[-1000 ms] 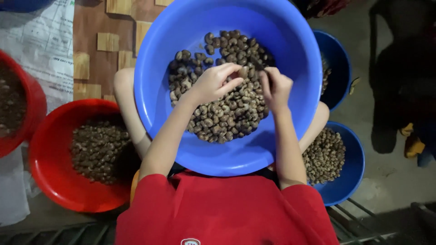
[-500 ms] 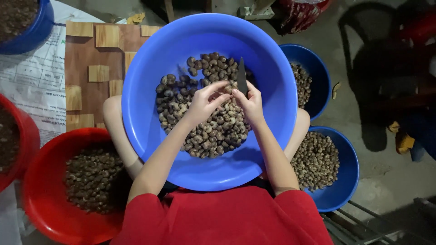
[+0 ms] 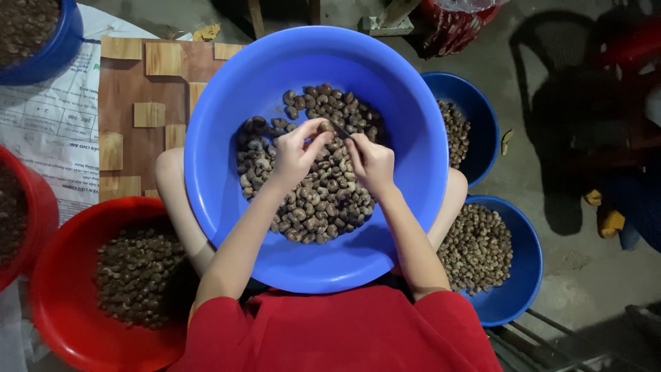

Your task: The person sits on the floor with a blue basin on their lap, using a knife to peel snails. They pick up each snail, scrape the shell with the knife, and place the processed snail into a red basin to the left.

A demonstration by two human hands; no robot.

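A big blue basin [image 3: 227, 138] rests on my lap, half full of brown cashew nuts [image 3: 310, 207]. Over the pile, my left hand [image 3: 295, 155] pinches a single nut [image 3: 325, 128] between thumb and fingers. Close to its right, my right hand [image 3: 372, 162] grips a small knife [image 3: 339, 129], whose blade points up-left at that nut. Both forearms reach up from my red shirt at the bottom.
A red basin [image 3: 62, 324] of dark nuts sits at lower left, another red one [image 3: 34, 207] at the left edge. Two smaller blue bowls [image 3: 520, 275] [image 3: 482, 110] with nuts stand at right. A wooden board [image 3: 138, 89] lies at upper left, a dark blue tub [image 3: 55, 48] in the corner.
My left hand picked a nut from the pile and raised it. The right hand turned the knife from upright down toward the nut. The view shifted, so the basin sits lower in frame.
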